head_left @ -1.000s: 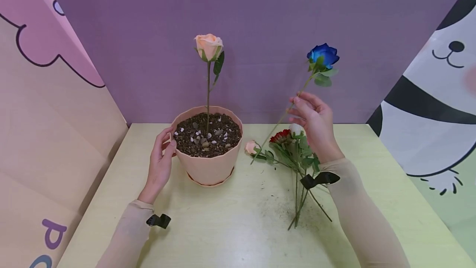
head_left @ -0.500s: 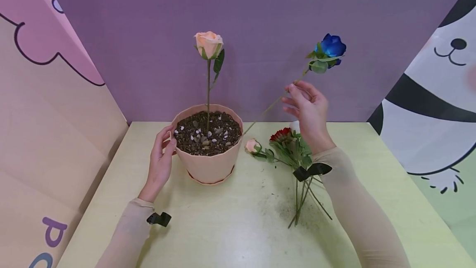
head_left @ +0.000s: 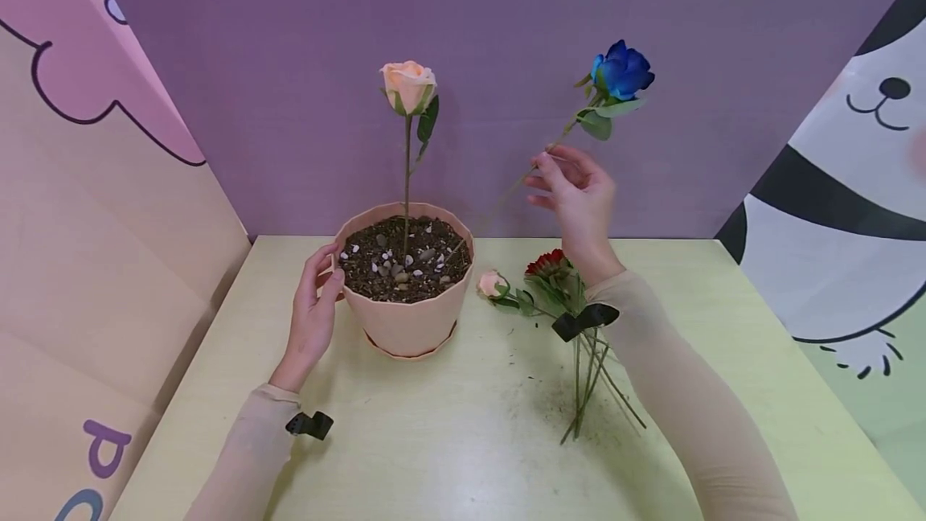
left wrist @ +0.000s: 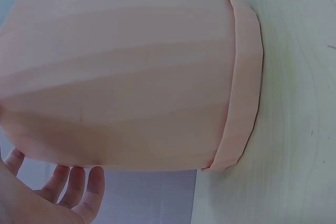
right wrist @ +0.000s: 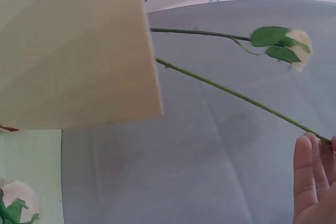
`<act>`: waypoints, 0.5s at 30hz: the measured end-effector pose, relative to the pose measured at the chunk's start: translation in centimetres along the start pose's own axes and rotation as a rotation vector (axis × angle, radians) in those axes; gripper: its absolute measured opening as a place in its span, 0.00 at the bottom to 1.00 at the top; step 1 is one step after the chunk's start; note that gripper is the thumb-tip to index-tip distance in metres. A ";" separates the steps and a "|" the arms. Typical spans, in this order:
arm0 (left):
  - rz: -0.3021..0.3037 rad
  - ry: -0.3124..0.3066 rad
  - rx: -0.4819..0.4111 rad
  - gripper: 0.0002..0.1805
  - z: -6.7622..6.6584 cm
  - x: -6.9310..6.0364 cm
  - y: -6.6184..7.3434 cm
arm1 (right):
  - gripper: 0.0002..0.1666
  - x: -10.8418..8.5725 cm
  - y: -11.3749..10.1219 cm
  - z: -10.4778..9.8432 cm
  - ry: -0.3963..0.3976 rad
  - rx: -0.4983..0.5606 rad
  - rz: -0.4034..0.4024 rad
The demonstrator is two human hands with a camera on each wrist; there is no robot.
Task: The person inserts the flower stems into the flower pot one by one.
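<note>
A peach-coloured flower pot (head_left: 405, 328) on a saucer stands on the table, filled with dark soil (head_left: 372, 284) and pebbles. A peach rose (head_left: 408, 87) stands upright in the soil. My left hand (head_left: 311, 312) rests against the pot's left side; in the left wrist view its fingers (left wrist: 94, 192) touch the wall without wrapping round it. My right hand (head_left: 582, 199) pinches the stem of a blue rose (head_left: 622, 71) between thumb and fingers. That stem slants down left, its lower end over the right part of the soil; whether it enters the soil I cannot tell.
Several more flowers lie on the table right of the pot, among them a red one (head_left: 547, 264) and a pale pink rose (head_left: 493, 285), their stems crossing. Soil crumbs are scattered near them. A purple backdrop (head_left: 289, 103) rises behind the table (head_left: 434, 441).
My right hand has carried the blue rose up and to the left, bringing its stem end from beside the pot to over the soil. My left hand has stayed at the pot.
</note>
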State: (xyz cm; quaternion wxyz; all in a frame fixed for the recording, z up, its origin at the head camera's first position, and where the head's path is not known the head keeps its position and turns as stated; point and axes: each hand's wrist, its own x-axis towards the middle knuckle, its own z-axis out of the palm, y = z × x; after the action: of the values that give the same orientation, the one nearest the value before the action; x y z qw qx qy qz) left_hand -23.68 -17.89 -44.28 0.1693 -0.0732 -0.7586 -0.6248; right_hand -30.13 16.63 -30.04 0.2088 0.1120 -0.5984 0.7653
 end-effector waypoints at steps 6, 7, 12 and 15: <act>-0.003 -0.012 0.006 0.26 0.2 0.1 -0.1 | 0.10 0.3 0.6 1.2 -0.031 -0.078 -0.087; -0.004 -0.013 0.011 0.26 0.2 0.0 -0.1 | 0.10 0.4 0.6 1.4 -0.033 -0.091 -0.100; 0.001 -0.002 0.027 0.26 0.1 0.0 -0.1 | 0.13 1.2 0.7 2.8 -0.051 -0.184 -0.152; 0.000 0.003 0.027 0.26 0.0 0.0 0.0 | 0.15 1.6 1.2 3.9 -0.080 -0.242 -0.180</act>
State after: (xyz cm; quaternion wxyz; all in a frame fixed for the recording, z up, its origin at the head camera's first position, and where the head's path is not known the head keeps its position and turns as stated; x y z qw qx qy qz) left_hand -23.69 -17.93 -44.26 0.1713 -0.0700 -0.7667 -0.6148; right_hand -32.39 12.98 -29.37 0.2643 0.1696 -0.6817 0.6608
